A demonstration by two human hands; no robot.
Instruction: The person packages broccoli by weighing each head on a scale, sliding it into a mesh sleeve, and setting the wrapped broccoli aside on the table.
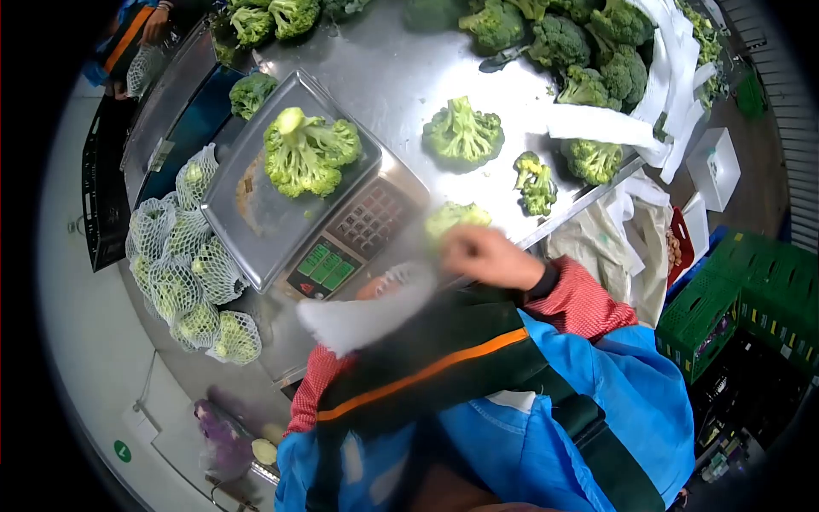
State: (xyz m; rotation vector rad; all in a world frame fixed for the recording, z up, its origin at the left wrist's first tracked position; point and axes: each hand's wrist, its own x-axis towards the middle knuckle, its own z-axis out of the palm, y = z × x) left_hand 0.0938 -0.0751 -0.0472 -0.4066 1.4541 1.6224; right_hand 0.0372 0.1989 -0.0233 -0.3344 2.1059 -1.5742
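My left hand [373,288] is mostly hidden behind a blurred white foam net sleeve [367,316], its fingers closed on it. My right hand [499,258] is bent at the fingers and smeared by motion; whether anything is in it does not show. Just beyond its fingers a pale green broccoli head [456,218] is blurred, touching or very close to them. On the scale's metal pan [230,200] a trimmed broccoli head [309,154] lies stem up. Another broccoli head [463,130] and a small broccoli piece [535,183] rest on the steel table [392,77].
Several net-wrapped broccoli heads [175,264] are piled left of the scale [363,226]. Loose broccoli [589,51] and white net strips [606,126] crowd the far right. Green crates [738,290] stand at right. Another person's hand [156,24] shows at the top left.
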